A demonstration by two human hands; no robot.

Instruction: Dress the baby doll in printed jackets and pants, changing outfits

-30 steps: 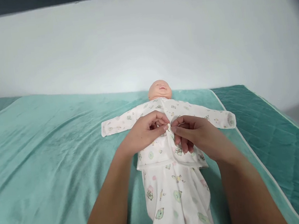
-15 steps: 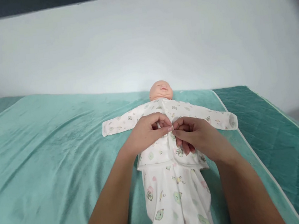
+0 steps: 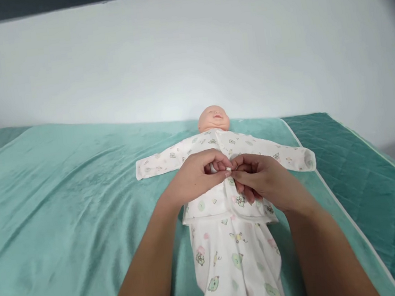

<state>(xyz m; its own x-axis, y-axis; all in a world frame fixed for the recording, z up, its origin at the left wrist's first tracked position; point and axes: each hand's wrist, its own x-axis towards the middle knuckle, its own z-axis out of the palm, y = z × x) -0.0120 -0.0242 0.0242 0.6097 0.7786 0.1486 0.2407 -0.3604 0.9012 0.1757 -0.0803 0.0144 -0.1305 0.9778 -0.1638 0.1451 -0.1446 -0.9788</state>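
Head view: baby doll [image 3: 213, 118] lies face-up at frame centre on a teal blanket [image 3: 63, 192], long axis running from bottom centre up twd the white wall [image 3: 172, 51], arms spread L-R. It wears a printed white shirt [image 3: 204, 206] & trousers [image 3: 231, 258]. Left hand [image 3: 196, 179] & right hand [image 3: 265, 180] meet over the chest, tips touching, each thumb & forefinger pinched closed on the shirt's front edges. Pinch pt sits centred btwn both hands, equally near. A tiny pale bit shows there, too small to identify. Darker quilted mat [image 3: 364, 171] at right.
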